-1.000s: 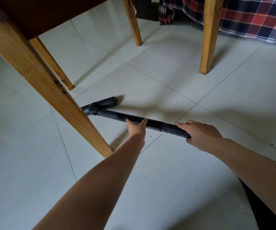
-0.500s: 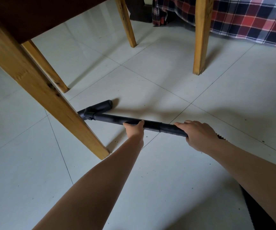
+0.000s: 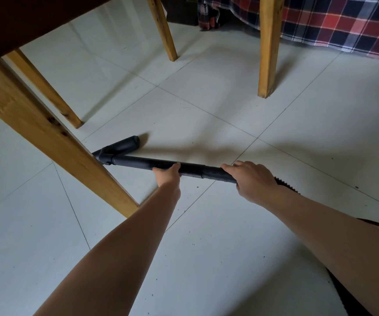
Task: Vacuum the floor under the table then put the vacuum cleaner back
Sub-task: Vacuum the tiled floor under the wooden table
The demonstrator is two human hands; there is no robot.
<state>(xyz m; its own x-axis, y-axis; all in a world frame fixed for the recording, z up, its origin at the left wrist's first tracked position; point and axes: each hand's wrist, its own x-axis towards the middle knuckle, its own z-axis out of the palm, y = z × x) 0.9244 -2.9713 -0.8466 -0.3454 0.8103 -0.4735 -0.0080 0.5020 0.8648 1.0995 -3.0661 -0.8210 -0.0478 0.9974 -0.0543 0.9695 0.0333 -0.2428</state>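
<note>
Two-handed hold: black plastic floor nozzle [image 3: 127, 143] on pale floor tiles [image 3: 206, 110] just behind near-left wooden table leg [image 3: 47, 137], left hand [image 3: 168, 176] wraps stiff, probably light black vacuum tube [image 3: 138, 161] mid-length, right hand [image 3: 252, 182] clasps its hose end, a good spread for steering.

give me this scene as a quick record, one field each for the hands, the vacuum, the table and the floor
left hand: grips the vacuum tube near its middle
right hand: grips the rear end of the tube, next to the ribbed hose
floor head: low on the tiles, partly hidden behind the nearest table leg
tiles: pale, with scattered dark specks
background: plaid cloth hangs beyond the far legs
</note>
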